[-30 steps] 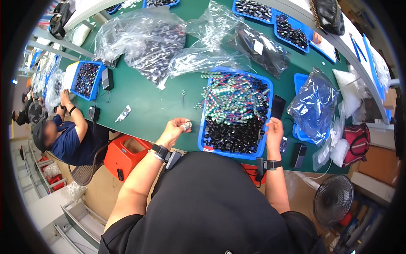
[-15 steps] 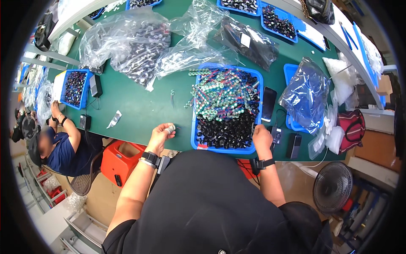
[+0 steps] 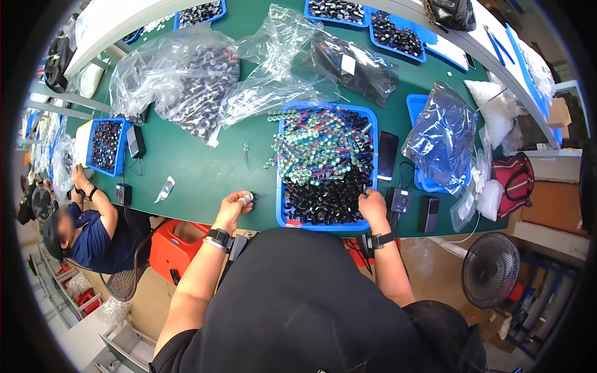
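At the front edge of the green table, my left hand (image 3: 231, 210) is closed in a pinch. A small pale, silvery piece (image 3: 247, 199) shows at its fingertips, and thin dark wires stick out to the right. My right hand (image 3: 375, 208) is closed too, at the near right corner of a blue tray (image 3: 280, 205); its fingertips meet on a small dark piece whose kind is unclear. Small round black parts (image 3: 323, 202) fill the near half of this tray. Heaped over the far half are green round pieces with red and blue wires (image 3: 314, 143).
A loose wired piece (image 3: 246, 149) and a silvery packet (image 3: 165, 189) lie on the table (image 3: 193, 168). Clear bags (image 3: 186, 81) of parts stand behind. Right of the tray are a phone (image 3: 387, 155) and small black devices (image 3: 398, 200). A co-worker (image 3: 99, 224) sits at left.
The whole view has shifted slightly, so the table and tray sit a little lower and further left. Both hands stay closed, in nearly the same places beside and over the tray.
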The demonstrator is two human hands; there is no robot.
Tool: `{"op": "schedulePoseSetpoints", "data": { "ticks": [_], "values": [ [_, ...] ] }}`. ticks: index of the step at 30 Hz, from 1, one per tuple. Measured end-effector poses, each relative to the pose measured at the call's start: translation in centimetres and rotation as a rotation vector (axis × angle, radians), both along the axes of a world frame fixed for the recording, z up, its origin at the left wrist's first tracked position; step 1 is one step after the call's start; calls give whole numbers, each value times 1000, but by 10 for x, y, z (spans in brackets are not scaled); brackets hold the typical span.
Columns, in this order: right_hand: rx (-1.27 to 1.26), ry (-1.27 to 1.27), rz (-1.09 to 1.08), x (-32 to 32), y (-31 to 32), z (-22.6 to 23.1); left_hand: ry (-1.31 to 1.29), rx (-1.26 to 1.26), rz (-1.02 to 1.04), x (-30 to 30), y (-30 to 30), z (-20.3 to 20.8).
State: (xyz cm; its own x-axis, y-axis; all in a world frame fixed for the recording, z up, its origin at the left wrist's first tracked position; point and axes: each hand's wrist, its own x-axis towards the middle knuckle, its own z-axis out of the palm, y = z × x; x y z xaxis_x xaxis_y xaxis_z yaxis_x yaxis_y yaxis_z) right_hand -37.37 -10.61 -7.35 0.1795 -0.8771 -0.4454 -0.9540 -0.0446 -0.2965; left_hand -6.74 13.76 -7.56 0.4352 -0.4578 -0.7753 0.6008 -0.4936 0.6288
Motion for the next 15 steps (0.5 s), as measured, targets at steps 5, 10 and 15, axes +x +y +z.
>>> {"op": "schedulePoseSetpoints", "data": {
  "ticks": [5, 10, 15],
  "values": [
    [167, -107, -7, -3, -13, -18, -3, 0, 8, 1, 2, -8],
    [113, -236, 13, -12, -14, -30, -36, -8, -15, 2, 3, -8],
    [168, -332, -105, -12, -15, -37, -95, 3, -126, 2, -4, -12]
  ]
}}
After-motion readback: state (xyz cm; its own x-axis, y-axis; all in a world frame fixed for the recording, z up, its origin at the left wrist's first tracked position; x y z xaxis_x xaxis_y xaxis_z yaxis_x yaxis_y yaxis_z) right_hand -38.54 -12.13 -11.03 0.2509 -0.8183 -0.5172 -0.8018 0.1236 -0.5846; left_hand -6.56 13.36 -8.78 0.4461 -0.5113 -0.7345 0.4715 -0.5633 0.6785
